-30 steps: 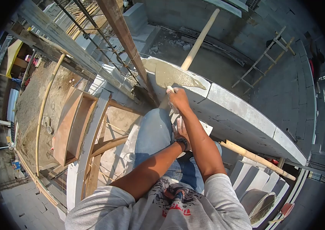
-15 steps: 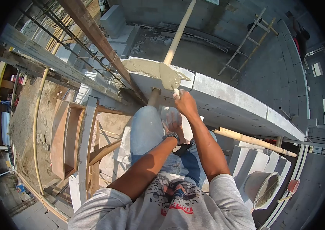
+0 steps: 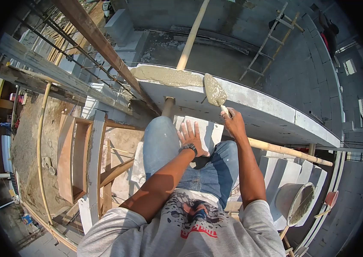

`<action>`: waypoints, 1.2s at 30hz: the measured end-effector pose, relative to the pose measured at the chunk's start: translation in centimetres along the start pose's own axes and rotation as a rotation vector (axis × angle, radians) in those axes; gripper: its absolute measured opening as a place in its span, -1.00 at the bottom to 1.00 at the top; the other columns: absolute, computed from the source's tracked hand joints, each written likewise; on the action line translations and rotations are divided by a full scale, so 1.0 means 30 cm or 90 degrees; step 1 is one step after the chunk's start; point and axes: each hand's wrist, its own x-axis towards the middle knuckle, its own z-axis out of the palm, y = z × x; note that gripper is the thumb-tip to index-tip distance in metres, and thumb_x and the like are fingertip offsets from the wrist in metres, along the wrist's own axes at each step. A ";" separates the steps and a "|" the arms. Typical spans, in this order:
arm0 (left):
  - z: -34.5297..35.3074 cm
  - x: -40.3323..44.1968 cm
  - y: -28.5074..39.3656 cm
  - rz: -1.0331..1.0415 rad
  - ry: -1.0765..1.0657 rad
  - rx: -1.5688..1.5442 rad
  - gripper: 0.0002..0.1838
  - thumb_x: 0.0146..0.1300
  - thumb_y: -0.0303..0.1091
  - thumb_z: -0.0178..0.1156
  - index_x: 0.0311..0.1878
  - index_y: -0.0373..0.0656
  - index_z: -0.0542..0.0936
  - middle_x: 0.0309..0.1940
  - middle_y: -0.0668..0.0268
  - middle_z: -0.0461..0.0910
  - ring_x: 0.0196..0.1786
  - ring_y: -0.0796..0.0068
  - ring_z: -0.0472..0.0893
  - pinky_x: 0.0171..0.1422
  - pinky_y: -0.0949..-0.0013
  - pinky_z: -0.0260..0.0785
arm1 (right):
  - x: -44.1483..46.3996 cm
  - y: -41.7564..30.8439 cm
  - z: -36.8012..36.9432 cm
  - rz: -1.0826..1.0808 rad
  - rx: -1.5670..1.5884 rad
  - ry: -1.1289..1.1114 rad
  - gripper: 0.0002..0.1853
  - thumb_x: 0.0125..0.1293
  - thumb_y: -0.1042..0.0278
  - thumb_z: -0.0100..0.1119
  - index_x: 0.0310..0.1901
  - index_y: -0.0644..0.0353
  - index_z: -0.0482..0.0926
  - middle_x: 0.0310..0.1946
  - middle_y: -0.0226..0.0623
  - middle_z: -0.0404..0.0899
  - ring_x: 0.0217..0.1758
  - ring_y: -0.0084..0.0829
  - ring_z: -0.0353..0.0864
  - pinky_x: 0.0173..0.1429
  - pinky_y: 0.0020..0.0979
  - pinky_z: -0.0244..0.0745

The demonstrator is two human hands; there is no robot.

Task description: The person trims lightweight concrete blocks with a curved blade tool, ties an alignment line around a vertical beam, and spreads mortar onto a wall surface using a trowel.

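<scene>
My right hand [image 3: 234,123] is closed around the handle of a trowel [image 3: 215,91], whose blade carries wet grey mortar. The blade is at the top of a pale block wall [image 3: 258,101], at the right end of a spread mortar bed [image 3: 166,76]. My left hand [image 3: 192,138] lies flat with its fingers spread on a white block [image 3: 209,133] between my knees. A watch [image 3: 189,148] is on that wrist.
A mortar bucket [image 3: 295,203] stands tilted at the right beside several pale blocks [image 3: 271,169]. A bamboo pole [image 3: 291,153] runs below the wall, and another pole [image 3: 193,34] rises behind it. A brown beam [image 3: 104,49] slants at the left. A ladder [image 3: 271,43] leans farther back.
My right hand has moved right along the wall with the trowel, and mortar now lies where the blade was. My left hand's fingers show more clearly, spread on the block.
</scene>
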 end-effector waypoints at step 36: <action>0.084 0.024 -0.019 0.017 0.097 0.027 0.90 -0.44 0.48 0.65 0.66 -0.14 -0.57 0.64 -0.30 -0.65 0.67 -0.37 -0.63 0.63 -0.46 -0.60 | -0.648 0.381 -0.551 0.138 0.106 0.247 -0.55 0.42 0.22 0.34 0.21 0.36 0.65 -0.28 -0.25 0.71 -0.24 -0.49 0.62 -0.09 -0.39 0.52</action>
